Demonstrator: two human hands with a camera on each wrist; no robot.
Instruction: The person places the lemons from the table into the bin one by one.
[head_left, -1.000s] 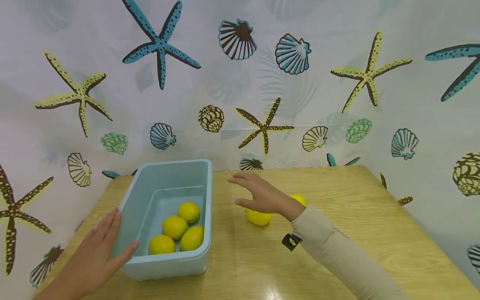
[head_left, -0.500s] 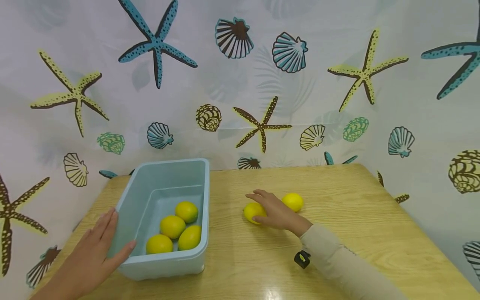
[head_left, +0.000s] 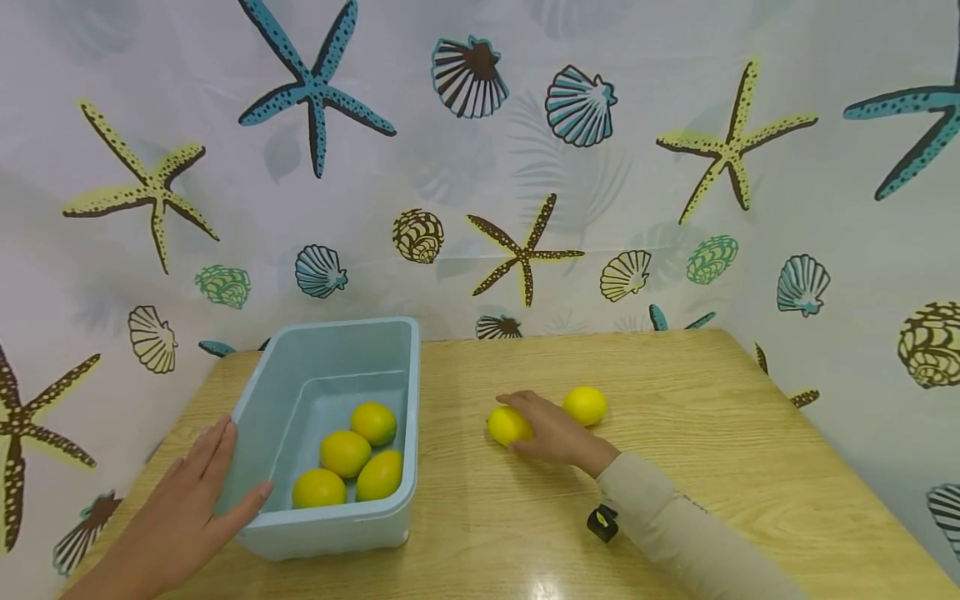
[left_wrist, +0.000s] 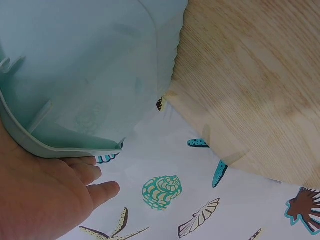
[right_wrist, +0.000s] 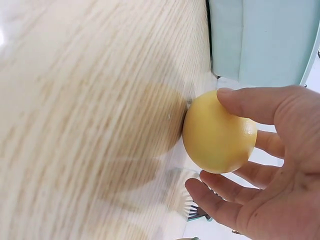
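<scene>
Pale-blue bin, four lemons inside, has the straight-fingered left grip against it; to its right, the right grip, hovering a second ago, clasps one lemon beside another lemon.

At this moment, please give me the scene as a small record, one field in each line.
Left hand: rests against the left side of the light blue bin
Right hand: thumb and fingers around a yellow lemon
Second loose lemon: on the wooden table, just beyond the right hand
Inside the bin: four lemons
Backdrop: white, printed with starfish and shells
</scene>
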